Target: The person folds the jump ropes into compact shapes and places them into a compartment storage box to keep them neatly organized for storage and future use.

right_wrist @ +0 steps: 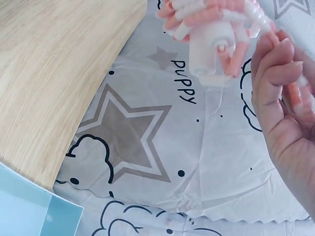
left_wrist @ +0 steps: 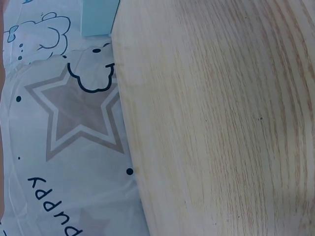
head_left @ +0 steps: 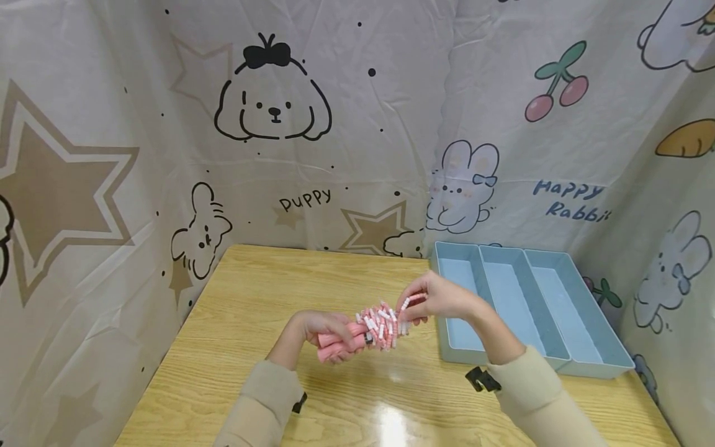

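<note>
A beaded jump rope (head_left: 382,325) in pink and white is bundled above the table, its cord wound around the handles. My left hand (head_left: 329,328) grips its two pink handles (head_left: 329,354) side by side. At the other end of the bundle, my right hand (head_left: 441,298) pinches a length of the beaded cord between thumb and fingers. The right wrist view shows the beads (right_wrist: 211,14) close up, with a white cylindrical end (right_wrist: 205,46) below them and the right hand (right_wrist: 285,93) on the cord. The left wrist view does not show the rope.
A light blue tray (head_left: 598,369) with three long compartments stands on the right of the wooden table (head_left: 240,372), just beyond the right forearm. Behind the table hangs a printed curtain (head_left: 368,124), which also runs along both sides.
</note>
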Action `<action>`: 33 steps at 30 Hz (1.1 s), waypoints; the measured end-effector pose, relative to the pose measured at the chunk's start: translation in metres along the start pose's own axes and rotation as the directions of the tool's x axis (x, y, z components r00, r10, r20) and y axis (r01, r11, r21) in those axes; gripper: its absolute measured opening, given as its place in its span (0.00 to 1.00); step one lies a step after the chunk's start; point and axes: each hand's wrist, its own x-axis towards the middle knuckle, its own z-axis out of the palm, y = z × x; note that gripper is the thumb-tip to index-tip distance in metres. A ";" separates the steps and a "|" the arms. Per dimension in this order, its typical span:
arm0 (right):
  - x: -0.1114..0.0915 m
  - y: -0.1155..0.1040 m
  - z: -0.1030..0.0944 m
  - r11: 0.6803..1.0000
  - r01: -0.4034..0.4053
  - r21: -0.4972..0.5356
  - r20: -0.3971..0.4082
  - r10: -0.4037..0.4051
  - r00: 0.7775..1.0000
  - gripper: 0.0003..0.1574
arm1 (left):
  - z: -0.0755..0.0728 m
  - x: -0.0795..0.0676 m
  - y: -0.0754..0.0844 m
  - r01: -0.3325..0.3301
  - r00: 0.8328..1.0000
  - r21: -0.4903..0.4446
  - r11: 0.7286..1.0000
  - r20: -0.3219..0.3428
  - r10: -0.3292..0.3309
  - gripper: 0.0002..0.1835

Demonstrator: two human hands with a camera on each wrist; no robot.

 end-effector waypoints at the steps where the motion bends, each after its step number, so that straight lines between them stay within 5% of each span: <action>1: 0.001 0.001 0.000 1.000 0.018 0.003 0.002 -0.018 1.000 0.06 | 0.000 0.000 0.000 0.003 1.000 -0.002 1.000 0.010 -0.003 0.05; 9: 0.006 0.011 -0.003 0.978 0.204 0.036 0.026 -0.205 0.978 0.07 | 0.001 0.001 0.000 0.009 0.996 -0.023 1.000 0.086 -0.007 0.07; 17: 0.014 0.025 -0.002 0.890 0.451 0.067 -0.004 -0.452 0.892 0.06 | 0.006 0.002 0.001 0.014 0.987 -0.065 0.998 0.163 -0.003 0.07; 26: 0.018 0.038 0.000 0.845 0.503 0.181 -0.070 -0.499 0.864 0.07 | 0.011 0.004 0.003 -0.009 0.973 -0.060 0.998 0.231 0.023 0.06; 33: 0.020 0.047 0.004 0.827 0.473 0.303 -0.097 -0.467 0.879 0.11 | 0.011 0.005 0.004 -0.044 0.964 -0.045 0.998 0.260 0.054 0.06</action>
